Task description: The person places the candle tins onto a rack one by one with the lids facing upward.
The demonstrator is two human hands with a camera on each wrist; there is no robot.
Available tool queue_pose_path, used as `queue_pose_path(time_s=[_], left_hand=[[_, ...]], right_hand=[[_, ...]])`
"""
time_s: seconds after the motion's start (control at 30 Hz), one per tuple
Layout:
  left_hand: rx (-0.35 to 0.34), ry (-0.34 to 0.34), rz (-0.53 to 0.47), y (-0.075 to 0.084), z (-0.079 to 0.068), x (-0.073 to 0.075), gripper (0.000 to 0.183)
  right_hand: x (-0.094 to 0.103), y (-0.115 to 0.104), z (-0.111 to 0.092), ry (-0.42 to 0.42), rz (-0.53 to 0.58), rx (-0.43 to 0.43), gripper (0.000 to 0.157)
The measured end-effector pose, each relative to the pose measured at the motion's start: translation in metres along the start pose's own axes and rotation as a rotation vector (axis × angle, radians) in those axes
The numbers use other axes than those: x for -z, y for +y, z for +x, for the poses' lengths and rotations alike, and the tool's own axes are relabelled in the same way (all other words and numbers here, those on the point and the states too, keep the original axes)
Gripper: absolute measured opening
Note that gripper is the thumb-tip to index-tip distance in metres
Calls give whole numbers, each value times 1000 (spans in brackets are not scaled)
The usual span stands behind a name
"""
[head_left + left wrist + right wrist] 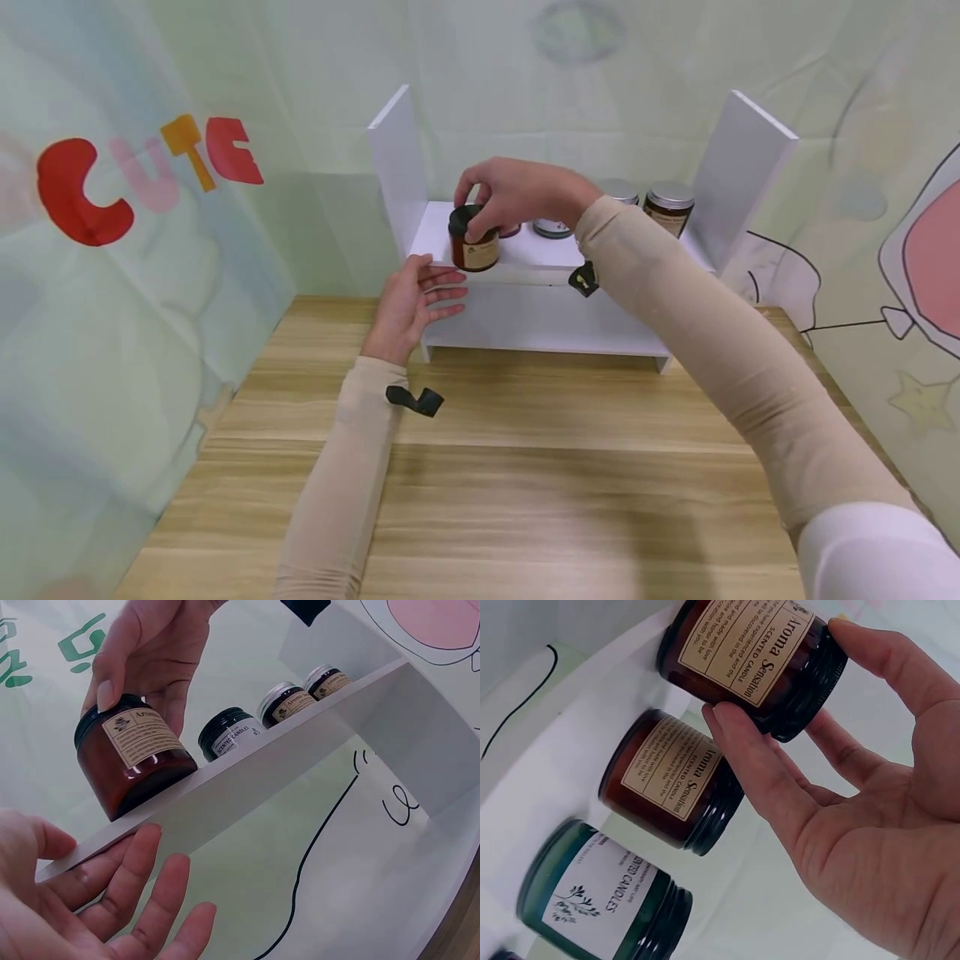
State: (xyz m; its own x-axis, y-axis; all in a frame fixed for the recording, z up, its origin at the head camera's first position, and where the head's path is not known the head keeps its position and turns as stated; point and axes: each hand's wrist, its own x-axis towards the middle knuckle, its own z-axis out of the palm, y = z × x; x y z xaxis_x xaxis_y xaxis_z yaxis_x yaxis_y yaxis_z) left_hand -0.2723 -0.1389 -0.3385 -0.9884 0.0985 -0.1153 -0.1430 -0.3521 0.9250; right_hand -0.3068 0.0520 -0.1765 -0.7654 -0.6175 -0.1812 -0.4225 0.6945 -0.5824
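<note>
My right hand (521,190) pinches an amber scented candle jar (480,253) by its black lid, at the front edge of the white shelf (536,321), near its left end. In the right wrist view, thumb and fingers stand on opposite sides of the lid, and the label faces out. Below the jar, my left hand (405,307) is at the shelf's left front corner, thumb at the upper edge and the other fingers spread out below it. Behind the held jar stands a second amber candle jar (671,769), mostly hidden by my right hand in the head view.
Further right on the shelf are a green candle jar (592,896) and two silver-lidded jars, one dark with a tan label (669,208). Upright side panels (401,167) close both shelf ends. The shelf stands on a wooden table (525,483) against printed cloth walls.
</note>
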Motion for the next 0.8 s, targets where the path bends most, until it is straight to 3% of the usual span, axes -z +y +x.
queue_pose_path(time_s=[0.33, 0.8], left_hand=[[1, 3, -11, -3, -1, -3, 40], [-9, 6, 1, -6, -2, -5, 42]], right_hand=[[3, -5, 10, -9, -116, -5, 47], [5, -15, 20, -30, -189, -33, 46]])
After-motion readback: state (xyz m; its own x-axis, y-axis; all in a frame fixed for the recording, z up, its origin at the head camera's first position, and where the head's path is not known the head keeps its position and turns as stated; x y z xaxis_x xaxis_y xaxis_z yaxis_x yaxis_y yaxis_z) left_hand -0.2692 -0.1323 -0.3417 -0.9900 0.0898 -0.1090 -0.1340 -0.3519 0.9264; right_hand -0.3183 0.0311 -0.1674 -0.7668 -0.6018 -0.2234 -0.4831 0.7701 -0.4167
